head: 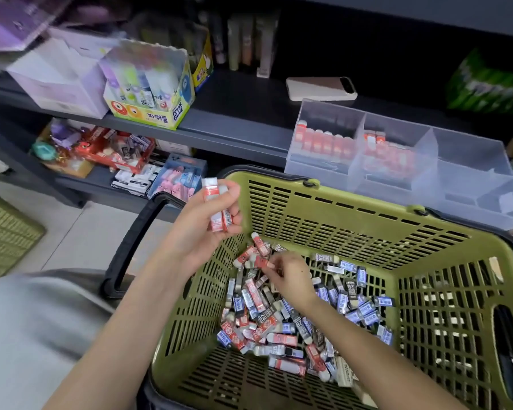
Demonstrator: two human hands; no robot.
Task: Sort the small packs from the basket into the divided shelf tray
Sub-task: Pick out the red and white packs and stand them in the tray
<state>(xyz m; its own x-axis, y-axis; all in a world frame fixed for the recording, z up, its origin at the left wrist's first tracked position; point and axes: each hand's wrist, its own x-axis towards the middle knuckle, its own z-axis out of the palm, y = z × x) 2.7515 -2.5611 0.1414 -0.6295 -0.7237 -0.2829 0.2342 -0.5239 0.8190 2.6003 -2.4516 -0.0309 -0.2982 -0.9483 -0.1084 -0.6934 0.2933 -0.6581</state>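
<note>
Since the left hand (208, 223) clutches a fanned bunch of red-and-white small packs (219, 210) over the 10 o'clock rim of the olive-green slotted plastic basket (367, 202), adding one more could, I reckon, squeeze a pack loose onto the pale tiled floor (80, 232). The right hand (289, 278) pinches a red pack (261, 261) out of the mixed red, blue and black heap (293, 327), where a wrong colour might ride along. The clear plastic divided tray (474, 161) sits at 1 o'clock, with red packs in two cells.
</note>
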